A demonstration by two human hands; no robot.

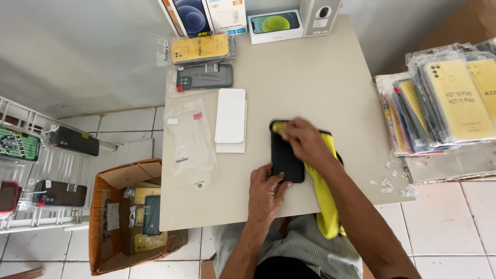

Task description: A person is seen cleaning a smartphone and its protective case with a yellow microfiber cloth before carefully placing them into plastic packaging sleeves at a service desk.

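A black phone [285, 159] lies flat on the beige table [310, 88], near its front edge. My left hand [266, 192] presses on the phone's near end, fingers spread over its corner. My right hand [304, 140] is blurred and holds a yellow cloth [324, 192] against the phone's far end. The cloth trails down under my right forearm and off the table's front edge.
Left of the phone lie a white flat panel [230, 115] and an empty clear plastic bag [190, 142]. Bagged phone cases [201, 49] and boxes [275, 25] line the far edge. More bagged cases [449, 98] pile up at right. A cardboard box [129, 217] stands on the floor.
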